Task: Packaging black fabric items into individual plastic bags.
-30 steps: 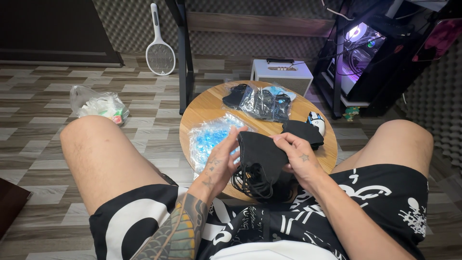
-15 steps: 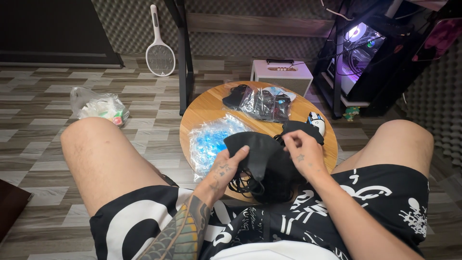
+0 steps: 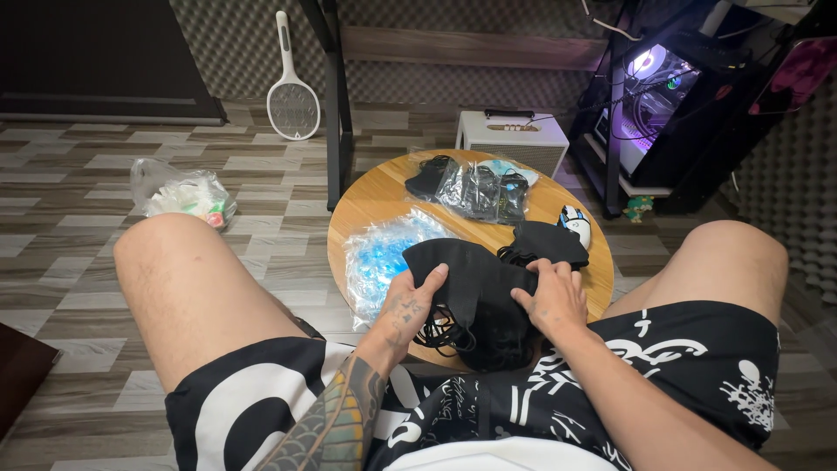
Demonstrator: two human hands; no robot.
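A black face mask (image 3: 471, 279) is held over the near edge of the round tabletop (image 3: 384, 196), gripped by the left hand (image 3: 408, 307) and the right hand (image 3: 547, 298). Just left lies a blue plastic bag (image 3: 377, 255); farther off, packaged masks (image 3: 479, 187) and a mouse (image 3: 574, 223).

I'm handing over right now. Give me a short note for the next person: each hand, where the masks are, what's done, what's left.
Left hand: grip on the left edge of the black mask, thumb on top.
Right hand: fingers pressing the same mask's right side.
The mask is held flat over the near edge of the round table, with a bunch of black masks under it in the lap.
Another black mask lies on the table beside the mouse. Bagged masks sit at the far side; blue wrappers at the left.
Done: some masks look unwrapped.
Left: the bagged ones look unopened.
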